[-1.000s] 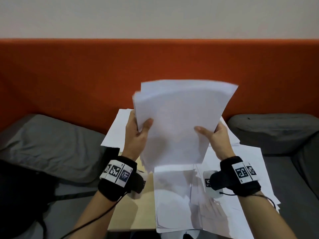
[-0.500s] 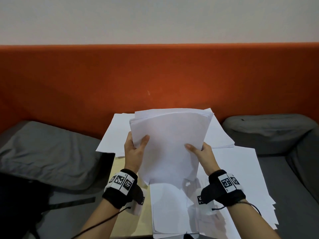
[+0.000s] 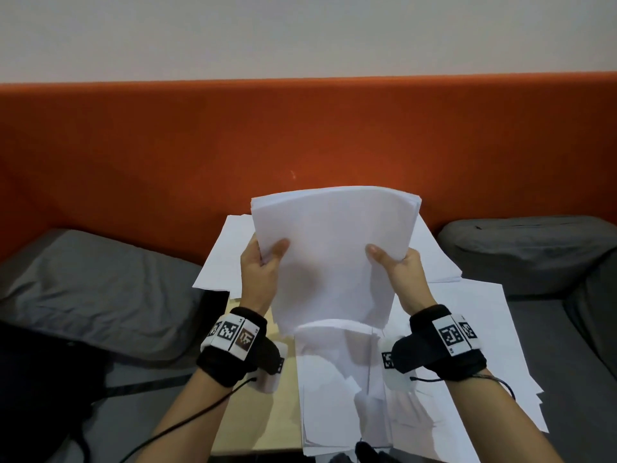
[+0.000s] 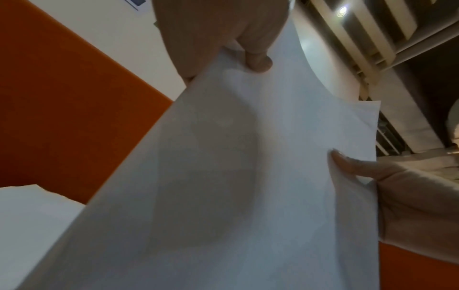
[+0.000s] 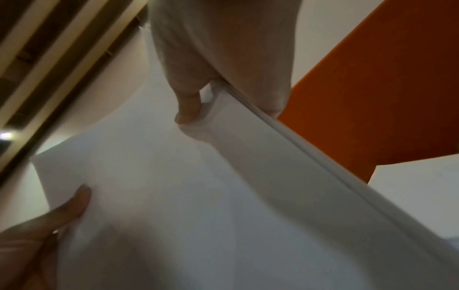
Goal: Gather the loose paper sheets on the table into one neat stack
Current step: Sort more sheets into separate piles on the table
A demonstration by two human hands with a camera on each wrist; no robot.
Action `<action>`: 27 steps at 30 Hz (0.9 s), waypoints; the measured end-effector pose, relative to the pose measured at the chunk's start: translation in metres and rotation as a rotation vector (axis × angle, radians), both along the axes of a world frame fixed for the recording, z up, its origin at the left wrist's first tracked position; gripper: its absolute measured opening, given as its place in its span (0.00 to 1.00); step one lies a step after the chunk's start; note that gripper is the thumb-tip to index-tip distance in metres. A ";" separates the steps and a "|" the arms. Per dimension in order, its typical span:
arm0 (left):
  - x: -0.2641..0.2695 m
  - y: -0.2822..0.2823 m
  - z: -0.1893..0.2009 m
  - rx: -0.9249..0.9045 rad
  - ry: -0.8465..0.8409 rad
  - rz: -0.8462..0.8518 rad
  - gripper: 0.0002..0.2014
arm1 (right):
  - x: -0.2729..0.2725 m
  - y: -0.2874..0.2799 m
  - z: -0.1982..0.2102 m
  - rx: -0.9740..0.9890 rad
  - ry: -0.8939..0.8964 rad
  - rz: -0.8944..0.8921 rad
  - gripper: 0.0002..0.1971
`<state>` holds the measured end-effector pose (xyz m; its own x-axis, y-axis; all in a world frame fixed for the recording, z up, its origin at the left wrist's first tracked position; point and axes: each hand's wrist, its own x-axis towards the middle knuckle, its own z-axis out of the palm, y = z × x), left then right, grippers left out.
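I hold a stack of white paper sheets (image 3: 334, 248) upright over the table, its lower edge close above the sheets lying there. My left hand (image 3: 258, 262) grips its left edge, thumb on the front face. My right hand (image 3: 399, 264) grips the right edge the same way. The left wrist view shows the stack (image 4: 236, 186) with my left thumb pressed on it, and the right wrist view shows the stack's layered edge (image 5: 285, 141) pinched by my right hand (image 5: 211, 82). More loose sheets (image 3: 460, 345) lie spread on the small wooden table (image 3: 280, 412).
Another pile of sheets (image 3: 223, 259) lies at the table's far end against the orange backrest (image 3: 300, 138). Grey cushions sit left (image 3: 93, 289) and right (image 3: 527, 252). A dark bag (image 3: 43, 396) lies at the lower left.
The held stack has come down from high in front of the backrest to just above the table. Its top edges look more even than a second ago.
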<state>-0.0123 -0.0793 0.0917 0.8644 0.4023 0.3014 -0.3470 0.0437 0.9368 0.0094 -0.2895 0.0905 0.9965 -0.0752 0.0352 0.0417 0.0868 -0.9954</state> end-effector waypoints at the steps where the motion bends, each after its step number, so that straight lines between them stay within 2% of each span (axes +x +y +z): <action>1: 0.002 0.003 -0.004 0.013 0.008 -0.006 0.06 | 0.000 0.000 -0.003 -0.009 0.021 0.017 0.03; 5: -0.002 0.013 -0.056 0.064 0.220 -0.081 0.11 | -0.007 -0.001 -0.037 -0.142 0.181 0.130 0.16; 8: -0.014 0.018 -0.099 0.100 0.430 -0.241 0.13 | -0.004 -0.003 -0.041 -0.122 0.174 0.023 0.12; 10: -0.019 0.021 -0.113 0.108 0.566 -0.338 0.11 | 0.004 -0.014 -0.032 -0.097 0.162 -0.072 0.09; 12: -0.020 0.025 -0.118 0.131 0.656 -0.376 0.07 | 0.014 -0.031 -0.026 -0.114 0.182 -0.155 0.10; 14: -0.016 0.031 -0.124 0.156 0.697 -0.330 0.07 | 0.018 -0.048 -0.029 -0.195 0.234 -0.177 0.13; 17: -0.010 0.032 -0.131 0.151 0.729 -0.249 0.08 | 0.008 -0.064 -0.049 -0.295 0.370 -0.159 0.06; 21: -0.007 0.014 -0.139 0.273 0.771 -0.256 0.09 | -0.001 -0.076 -0.113 -0.536 0.606 -0.041 0.06; 25: -0.004 -0.004 -0.145 0.421 0.829 -0.272 0.15 | -0.005 -0.081 -0.139 -0.631 0.659 -0.013 0.05; 27: -0.003 -0.010 -0.141 0.517 0.848 -0.272 0.08 | -0.006 -0.082 -0.139 -0.625 0.662 -0.020 0.06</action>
